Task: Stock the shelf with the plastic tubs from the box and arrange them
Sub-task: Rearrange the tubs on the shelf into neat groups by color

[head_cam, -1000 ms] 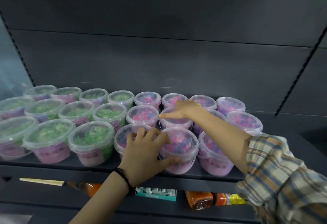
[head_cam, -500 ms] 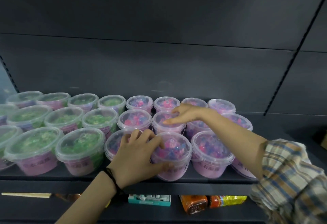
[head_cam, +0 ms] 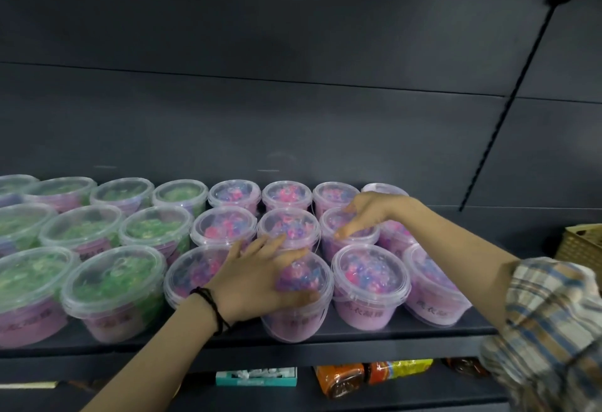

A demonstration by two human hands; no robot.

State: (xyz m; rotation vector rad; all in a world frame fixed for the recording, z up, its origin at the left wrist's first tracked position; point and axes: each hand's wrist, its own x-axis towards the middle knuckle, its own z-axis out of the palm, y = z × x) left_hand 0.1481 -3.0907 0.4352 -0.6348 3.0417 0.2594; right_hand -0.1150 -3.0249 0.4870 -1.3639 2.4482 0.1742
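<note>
**A:** ok so which step is this, stocking or arranging?

**B:** Arranging, I'd say. The shelf [head_cam: 358, 343] is already packed three rows deep: green tubs [head_cam: 110, 281] toward 9 o'clock, pink tubs [head_cam: 371, 284] from the middle over to 3 o'clock. No box in view at all.

**A:** and the hands?

**B:** The left hand [head_cam: 260, 278] is spread wide and flat over the lid of the front tub [head_cam: 293, 317], down at 6 o'clock, with its thumb along the near rim. That looks like pressing or steering, not lifting. The right hand [head_cam: 368, 216], up at 2 o'clock from it, is draped over a middle-row tub [head_cam: 355, 239] with its fingers bent. Can't tell if it's actually pinching the rim.

**A:** next move?

**B:** My guess: that front tub sits a bit forward of its neighbours, close to the shelf edge, so nudge it back toward 12 until the row lines up. Go gently, since the tubs all touch and one shove moves the lot. There's a basket [head_cam: 583, 245] at 3 o'clock, well clear.
</note>
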